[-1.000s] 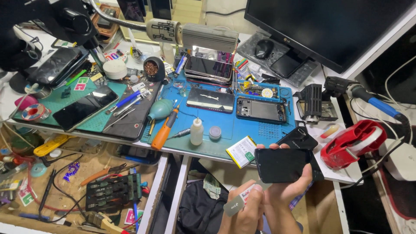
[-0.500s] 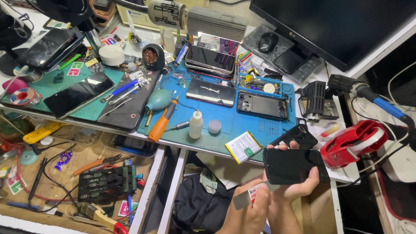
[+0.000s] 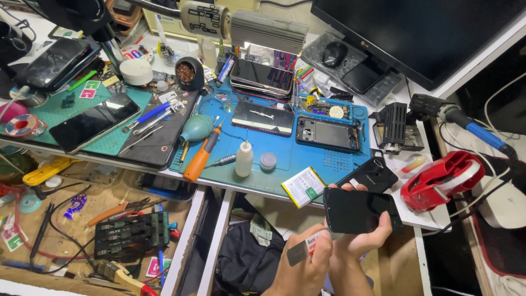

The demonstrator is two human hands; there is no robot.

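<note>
A black phone (image 3: pixel 357 210), flat, glossy and rectangular with rounded corners, is held just off the near edge of the desk (image 3: pixel 383 181), right of centre. It is cupped from below by the right hand (image 3: pixel 366 235), whose fingertips are curled over its far and right edges, so that the hand is closed around the phone. A thin plastic card (image 3: pixel 304 249), grey at its tip with red print toward the palm, is pinched between thumb and fingers of the left hand (image 3: pixel 304 268), just near and left of the phone; its tip is close to the phone's near-left corner, though whether it touches cannot be told.

On the desk just far of the phone, a second black phone shell (image 3: pixel 375 174) lies tilted, and a flat white-and-green battery (image 3: pixel 303 187) overhangs the near edge of the blue work mat (image 3: pixel 274 175). Farther back on the mat are an opened phone frame (image 3: pixel 329 133) and a dark phone (image 3: pixel 263 118). A white squeeze bottle (image 3: pixel 244 159) and an orange screwdriver (image 3: pixel 201 155) stand left of the battery. A red tape dispenser (image 3: pixel 441 178) sits to the right.

Open room is found below the desk edge, above a dark bag (image 3: pixel 249 260) and beside an open drawer (image 3: pixel 82 219) of tools at left.
</note>
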